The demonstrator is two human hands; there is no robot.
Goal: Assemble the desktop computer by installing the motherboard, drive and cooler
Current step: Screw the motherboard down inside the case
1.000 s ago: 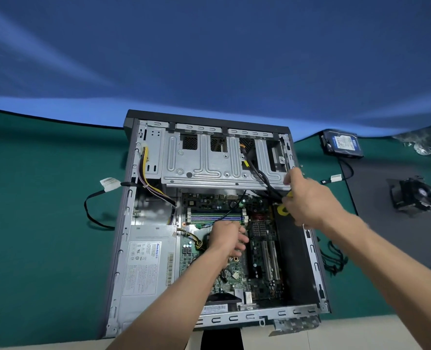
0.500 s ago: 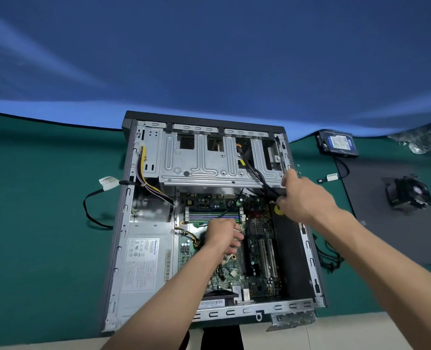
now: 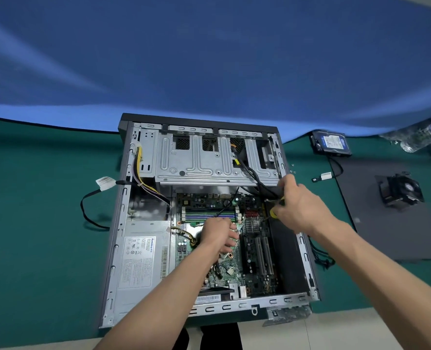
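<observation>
The left hand rests loosely on the green board inside the open case. The right hand grips what may be a yellow screwdriver. Keep it straight, turn gently.

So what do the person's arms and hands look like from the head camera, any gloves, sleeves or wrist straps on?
Both arms are bare from hand to the frame edge: no sleeves, gloves, watch or wrist strap visible. The left hand and right hand show no rings that I can make out. Dark clothing shows at the bottom edge.
</observation>
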